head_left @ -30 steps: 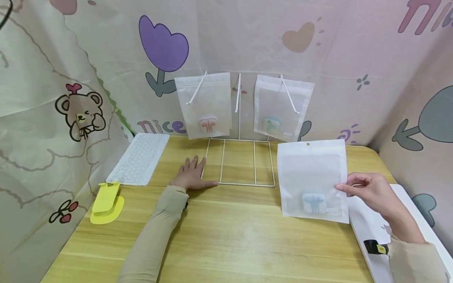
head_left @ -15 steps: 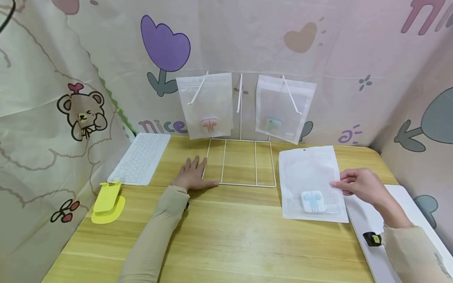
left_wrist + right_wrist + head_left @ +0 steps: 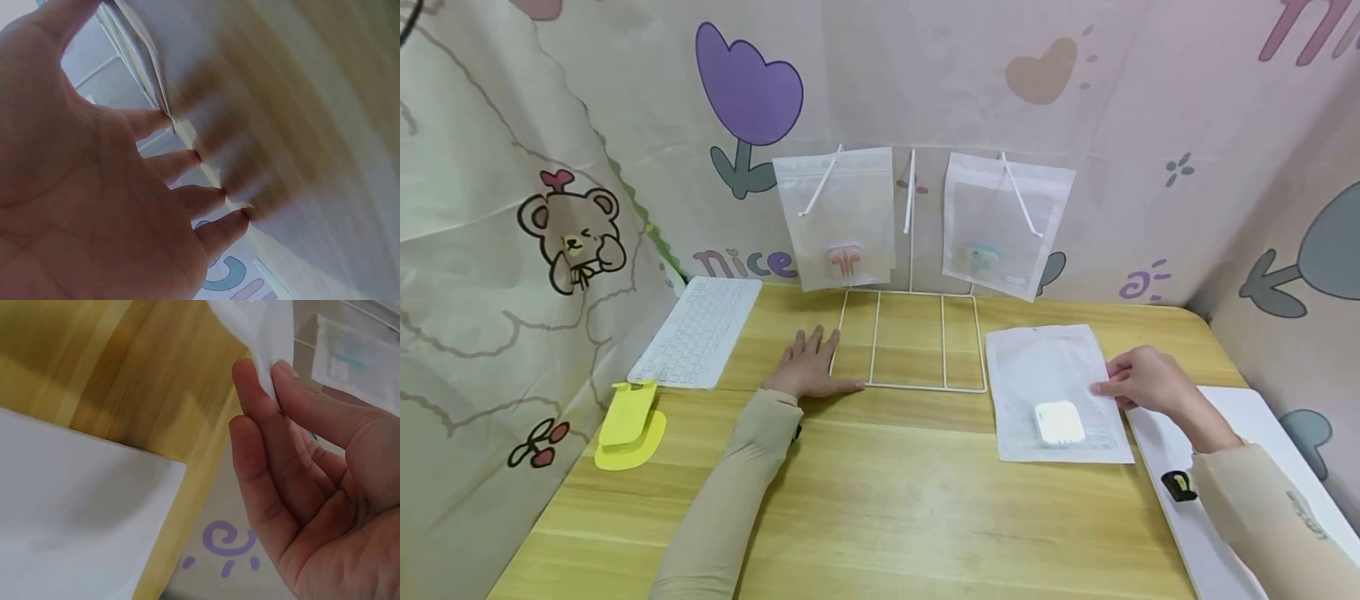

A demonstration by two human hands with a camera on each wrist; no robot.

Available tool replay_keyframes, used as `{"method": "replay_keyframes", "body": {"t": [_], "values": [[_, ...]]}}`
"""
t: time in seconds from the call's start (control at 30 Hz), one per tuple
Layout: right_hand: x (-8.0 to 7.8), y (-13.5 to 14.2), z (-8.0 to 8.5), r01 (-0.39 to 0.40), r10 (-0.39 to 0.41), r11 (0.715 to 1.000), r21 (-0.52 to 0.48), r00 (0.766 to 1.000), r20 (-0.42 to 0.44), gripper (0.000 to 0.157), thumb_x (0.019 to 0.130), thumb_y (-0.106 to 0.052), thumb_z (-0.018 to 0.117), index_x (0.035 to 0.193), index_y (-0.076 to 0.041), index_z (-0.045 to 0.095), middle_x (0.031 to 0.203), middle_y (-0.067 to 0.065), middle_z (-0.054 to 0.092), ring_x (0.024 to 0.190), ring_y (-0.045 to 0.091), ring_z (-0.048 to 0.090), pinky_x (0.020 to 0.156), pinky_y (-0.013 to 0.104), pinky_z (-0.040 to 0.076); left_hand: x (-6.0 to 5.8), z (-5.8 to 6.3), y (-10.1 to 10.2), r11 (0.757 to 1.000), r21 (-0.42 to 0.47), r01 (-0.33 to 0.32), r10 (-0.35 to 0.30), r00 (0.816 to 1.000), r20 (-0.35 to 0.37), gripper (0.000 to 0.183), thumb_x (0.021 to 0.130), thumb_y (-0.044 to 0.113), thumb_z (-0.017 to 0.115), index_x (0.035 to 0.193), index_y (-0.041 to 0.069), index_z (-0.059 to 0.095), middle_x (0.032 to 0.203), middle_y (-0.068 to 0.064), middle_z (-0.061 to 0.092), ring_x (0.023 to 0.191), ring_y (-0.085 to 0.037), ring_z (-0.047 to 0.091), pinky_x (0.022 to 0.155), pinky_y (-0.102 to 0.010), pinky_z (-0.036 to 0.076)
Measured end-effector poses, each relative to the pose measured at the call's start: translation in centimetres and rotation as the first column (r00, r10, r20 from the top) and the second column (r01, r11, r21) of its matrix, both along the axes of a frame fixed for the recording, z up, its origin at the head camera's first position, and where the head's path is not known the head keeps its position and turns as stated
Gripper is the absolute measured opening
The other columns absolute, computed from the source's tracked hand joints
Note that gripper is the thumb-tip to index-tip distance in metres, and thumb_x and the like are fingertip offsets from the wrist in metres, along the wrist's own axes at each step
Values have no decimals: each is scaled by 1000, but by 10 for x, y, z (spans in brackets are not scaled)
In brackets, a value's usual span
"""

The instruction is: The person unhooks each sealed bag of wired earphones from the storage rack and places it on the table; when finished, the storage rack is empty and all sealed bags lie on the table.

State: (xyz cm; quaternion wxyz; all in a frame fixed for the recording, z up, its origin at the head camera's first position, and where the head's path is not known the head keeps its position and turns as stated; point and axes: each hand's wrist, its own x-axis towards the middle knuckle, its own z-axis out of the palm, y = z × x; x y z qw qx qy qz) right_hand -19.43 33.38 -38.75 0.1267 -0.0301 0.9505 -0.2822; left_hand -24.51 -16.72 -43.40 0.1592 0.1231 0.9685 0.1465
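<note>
My right hand (image 3: 1153,385) pinches the right edge of a white translucent zip pouch (image 3: 1045,367) between thumb and fingers. White earphones in a square case show through its lower part. In the right wrist view the pouch's edge (image 3: 269,337) sits between thumb and index finger. My left hand (image 3: 808,367) rests with spread fingers on the table at the left side of a white wire rack (image 3: 910,388); its fingertips touch the wood in the left wrist view. Two similar pouches hang on the rack's outer hooks, one with pink earphones (image 3: 844,262), one with a teal item (image 3: 982,260).
The rack's middle hook (image 3: 908,200) carries no pouch. On the left lie a white keyboard (image 3: 700,333) and a yellow stand (image 3: 628,425). A white laptop (image 3: 1217,492) lies under my right forearm. Printed cloth walls (image 3: 1135,233) border the wooden table (image 3: 910,500).
My right hand has moved left and slightly away from me, and the pouch has tilted back from near upright to lean lower over the table. My left hand stays in place.
</note>
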Motion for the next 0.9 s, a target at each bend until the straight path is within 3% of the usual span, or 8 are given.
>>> {"method": "replay_keyframes", "body": {"t": [0.3,0.43,0.77,0.9], "values": [[-5,-1,-4,56,-57,998,14,993,100,28,85,-17,80,95,7,68,69,5,62,61,19,60,59,35,54,-1,2,1,1000,-3,3,-3,1000,11,111,84,72,59,159,9,7,161,-24,1,144,-49,-6,113,-62,4],[-5,-4,-4,56,-59,997,45,995,78,28,84,-15,80,95,8,70,67,4,64,60,18,62,59,34,53,-1,2,1,1000,-12,5,-5,1000,6,111,84,73,58,160,9,7,162,-24,1,144,-48,-6,114,-61,4],[-2,-10,0,30,-29,982,185,1000,-8,17,84,-11,77,74,1,71,57,2,62,55,16,55,56,33,38,-2,-1,0,1000,-14,-1,1,1000,4,112,83,73,58,160,10,7,162,-23,1,144,-48,-6,114,-62,4],[1,-13,5,63,-56,974,217,998,-39,18,83,-10,78,77,4,69,59,3,63,63,23,54,59,38,40,-1,1,-1,1000,-9,-5,5,1000,6,112,83,73,58,160,10,7,162,-23,1,144,-48,-6,114,-61,4]]}}
